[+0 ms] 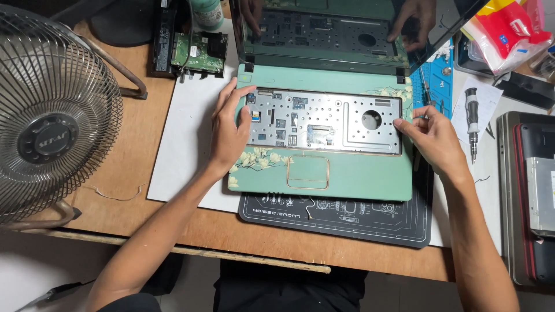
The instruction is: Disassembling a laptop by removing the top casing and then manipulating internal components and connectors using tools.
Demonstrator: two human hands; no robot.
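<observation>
The laptop lies on a work mat, which rests on the desk. Left of the laptop stands a fan. Behind the laptop's left corner lies a bare hard drive. Right of the laptop lies a screwdriver, and farther right, another laptop.

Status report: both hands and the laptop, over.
Left hand flat on the green floral laptop, left edge. Right hand pinching its right edge. Keyboard out, metal tray bare. Nothing obstructing.

Glossy green plastic laptop with bare matt metal keyboard tray.
</observation>
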